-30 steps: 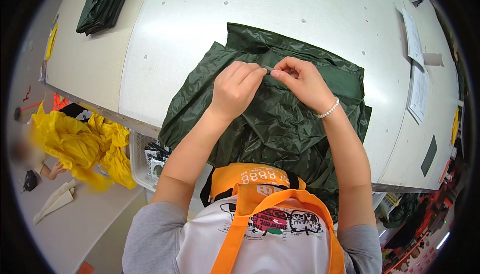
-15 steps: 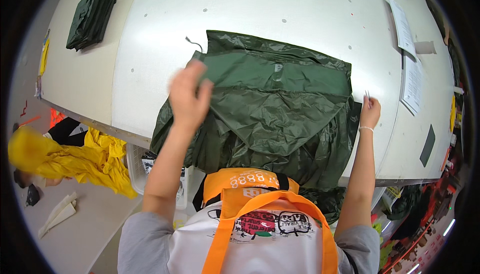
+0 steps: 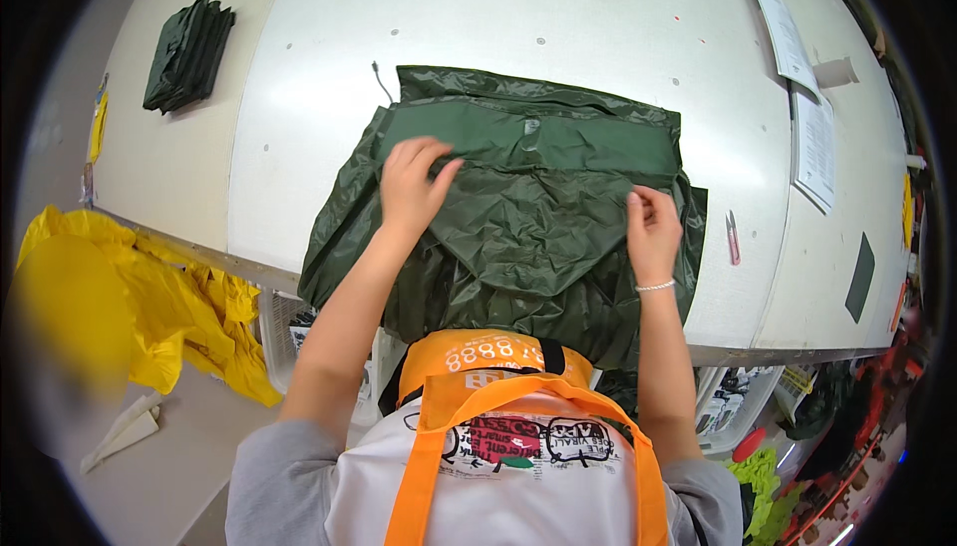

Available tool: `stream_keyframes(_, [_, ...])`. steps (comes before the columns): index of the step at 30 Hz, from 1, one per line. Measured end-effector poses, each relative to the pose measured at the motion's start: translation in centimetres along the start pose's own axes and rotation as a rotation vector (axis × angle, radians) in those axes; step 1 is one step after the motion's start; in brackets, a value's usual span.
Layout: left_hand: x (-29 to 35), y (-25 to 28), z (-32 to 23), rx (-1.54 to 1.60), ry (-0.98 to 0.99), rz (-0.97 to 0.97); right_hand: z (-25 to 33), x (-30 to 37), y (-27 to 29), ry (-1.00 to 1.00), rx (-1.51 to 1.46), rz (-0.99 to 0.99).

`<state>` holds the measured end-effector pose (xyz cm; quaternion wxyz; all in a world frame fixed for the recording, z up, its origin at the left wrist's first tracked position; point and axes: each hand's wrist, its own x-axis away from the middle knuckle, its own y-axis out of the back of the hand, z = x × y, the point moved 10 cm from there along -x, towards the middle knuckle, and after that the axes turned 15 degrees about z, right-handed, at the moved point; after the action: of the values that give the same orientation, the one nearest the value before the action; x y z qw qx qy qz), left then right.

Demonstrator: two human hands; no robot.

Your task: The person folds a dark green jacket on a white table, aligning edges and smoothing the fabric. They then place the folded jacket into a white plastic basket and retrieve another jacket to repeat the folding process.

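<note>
A dark green, shiny garment [image 3: 528,232] lies folded on the white table in front of me, its near part hanging over the edge. A flat band with a small pale patch [image 3: 531,135] crosses its far part, and a cord end [image 3: 379,77] sticks out at the far left corner. My left hand [image 3: 414,187] is over the left side of the band, thumb and fingers apart, holding nothing. Over the right side, my right hand [image 3: 653,232] has loosely bent fingers with a gap at the thumb. Small pink-handled thread snips [image 3: 734,239] lie to the right.
A stack of folded dark green pieces [image 3: 187,55] sits at the far left of the table [image 3: 518,7]. Paper sheets [image 3: 812,147] and a dark flat piece [image 3: 859,279] lie at the right. Yellow fabric [image 3: 189,317] and a white crate [image 3: 279,337] are below the left edge.
My right hand has let go of the snips on the table and moved left over the garment. My left hand has shifted right and slightly nearer. The yellow fabric at the left has moved.
</note>
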<state>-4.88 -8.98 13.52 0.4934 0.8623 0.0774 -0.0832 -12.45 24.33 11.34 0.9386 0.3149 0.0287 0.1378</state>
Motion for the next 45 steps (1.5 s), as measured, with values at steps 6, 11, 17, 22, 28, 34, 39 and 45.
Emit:
stream_keyframes(6, [-5.4,-6.4,1.1,-0.160,0.122,0.321,2.6,-0.4,-2.5,0.018,-0.045,0.077])
stream_keyframes(11, [-4.1,-0.5,3.6,0.241,0.204,0.107,-0.6,0.8,-1.2,-0.043,-0.097,0.068])
stream_keyframes(17, [18.1,11.9,23.4,0.290,0.979,-0.285,-6.8,2.8,0.6,-0.250,-0.097,-0.071])
stream_keyframes(22, [20.7,10.1,21.6,0.233,0.890,-0.211,-10.7,1.3,-1.2,-0.417,-0.298,-0.080])
stream_keyframes(28, [4.1,6.1,6.1,0.165,0.467,-0.319,-12.6,-0.7,3.4,-0.315,-0.145,-0.305])
stream_keyframes(34, [-8.4,-1.8,6.6,0.013,0.397,0.071,-19.9,0.2,14.0,-0.420,0.877,-0.280])
stream_keyframes(39, [-10.6,-7.1,10.1,0.061,0.588,0.286,-20.3,0.6,12.9,-0.401,0.634,-0.068])
stream_keyframes(45, [-10.6,-7.1,11.9,0.347,0.550,0.166,-18.1,-3.7,12.0,-0.231,0.643,-0.222])
